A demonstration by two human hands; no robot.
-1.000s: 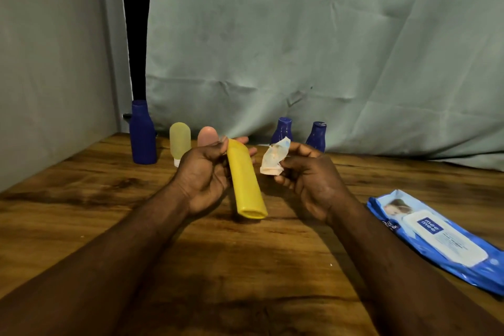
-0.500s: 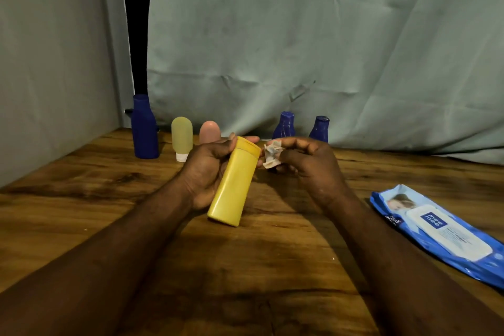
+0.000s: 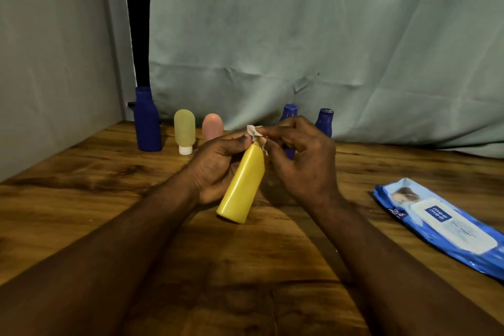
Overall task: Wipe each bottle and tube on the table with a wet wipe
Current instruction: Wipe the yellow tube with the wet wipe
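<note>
Since the frame half a second ago, the right hand (image 3: 302,163) has brought the wet wipe (image 3: 253,131) from just beside the top of the yellow bottle (image 3: 242,188) onto it, and the two hands now meet there. The right hand's fingertips pinch the crumpled wipe against the bottle's upper end. The left hand (image 3: 215,169) is curled round the bottle's upper half and holds it tilted above the wooden table (image 3: 245,267), base towards the camera and low, top away and high.

Behind the hands, along the table's far edge, stand a tall blue bottle (image 3: 147,123), a yellow-green tube (image 3: 184,127) on its white cap and a pink tube (image 3: 212,125). Two small blue bottles (image 3: 289,111) (image 3: 325,120) are partly hidden by the right hand. A blue pack of wipes (image 3: 441,224) lies flat on the table, well to the right. A pale green cloth (image 3: 300,35) hangs behind.
</note>
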